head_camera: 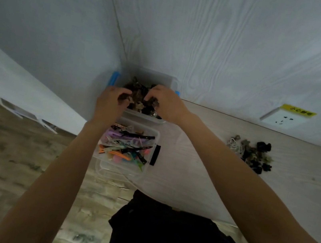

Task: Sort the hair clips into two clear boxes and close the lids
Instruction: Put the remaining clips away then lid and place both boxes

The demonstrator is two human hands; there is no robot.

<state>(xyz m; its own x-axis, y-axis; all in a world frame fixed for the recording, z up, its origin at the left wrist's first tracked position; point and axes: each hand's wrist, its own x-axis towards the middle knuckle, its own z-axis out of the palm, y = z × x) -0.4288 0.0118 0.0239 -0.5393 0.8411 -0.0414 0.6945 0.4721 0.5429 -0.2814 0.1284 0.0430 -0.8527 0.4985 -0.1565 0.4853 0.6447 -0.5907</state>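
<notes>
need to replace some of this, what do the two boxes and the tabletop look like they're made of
Far box: looks like clear, slightly frosted plastic, since the dark clips show through; blue latch looks like opaque plastic.
Near box: the same see-through plastic, with a black latch.
Tabletop: pale wood grain, smooth and matte, possibly laminate rather than solid wood.

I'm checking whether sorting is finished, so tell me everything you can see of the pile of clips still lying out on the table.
The loose pile of clips lies on the pale wood-look table, right of both clear boxes and below the wall socket. It is a small clump of claw-type clips, mostly black and dark brownish, with a pale whitish one at its left edge. They lie tangled and touching each other. Neither hand touches it; both are at the far box.
</notes>
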